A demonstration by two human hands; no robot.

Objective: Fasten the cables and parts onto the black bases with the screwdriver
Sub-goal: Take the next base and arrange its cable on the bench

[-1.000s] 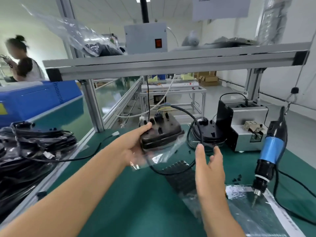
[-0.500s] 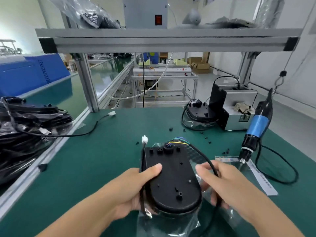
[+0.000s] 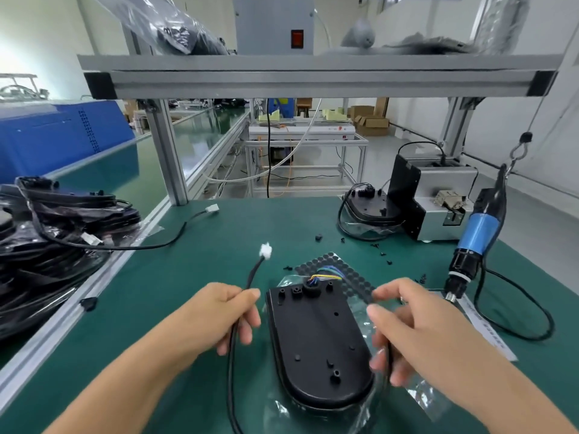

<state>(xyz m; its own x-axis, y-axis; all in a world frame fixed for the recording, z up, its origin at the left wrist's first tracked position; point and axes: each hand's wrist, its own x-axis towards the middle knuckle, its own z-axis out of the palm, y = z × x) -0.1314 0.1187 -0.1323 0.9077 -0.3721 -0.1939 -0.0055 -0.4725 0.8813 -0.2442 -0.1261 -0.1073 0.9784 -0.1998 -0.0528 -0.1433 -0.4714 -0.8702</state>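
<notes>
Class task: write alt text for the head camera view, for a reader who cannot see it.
A person's left hand and right hand each grip a black cable on either side of a black base lying on a green bench. A blue screwdriver hangs at right.

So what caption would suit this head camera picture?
Left hand holds the black cable; right hand grips cable beside the black base.
</notes>
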